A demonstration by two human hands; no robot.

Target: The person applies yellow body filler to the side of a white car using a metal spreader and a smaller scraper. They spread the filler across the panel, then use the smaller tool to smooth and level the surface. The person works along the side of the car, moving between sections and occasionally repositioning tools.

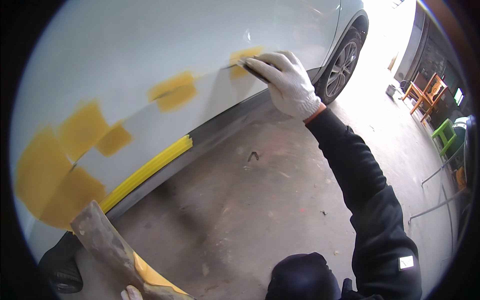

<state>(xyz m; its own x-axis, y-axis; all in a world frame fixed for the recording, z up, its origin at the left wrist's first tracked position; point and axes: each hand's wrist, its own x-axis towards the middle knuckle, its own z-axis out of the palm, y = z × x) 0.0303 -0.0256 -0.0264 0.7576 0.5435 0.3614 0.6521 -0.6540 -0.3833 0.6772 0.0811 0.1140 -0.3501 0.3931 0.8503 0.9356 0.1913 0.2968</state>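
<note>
A white car's side panel [150, 45] fills the upper left, with several dull yellow filler patches along it, such as the middle patch [172, 91]. My right hand [295, 85], in a white knit glove, is closed around a thin dark-edged putty scraper [256, 72]. The scraper's edge is at the rightmost filler patch [247, 52]. At the lower edge, gloved fingertips of my left hand [132, 293] grip a long, stained putty board [102, 235]; the rest of that hand is out of view. Yellow-orange putty [155, 276] lies along the board's side.
Yellow masking tape [150, 167] runs along the dark sill below the panel. A car wheel [342, 67] is at the upper right. Along the right side stand a wooden chair [427, 95], a green stool [444, 136] and grey metal bars [435, 209]. My dark-clad knee [302, 277] shows below.
</note>
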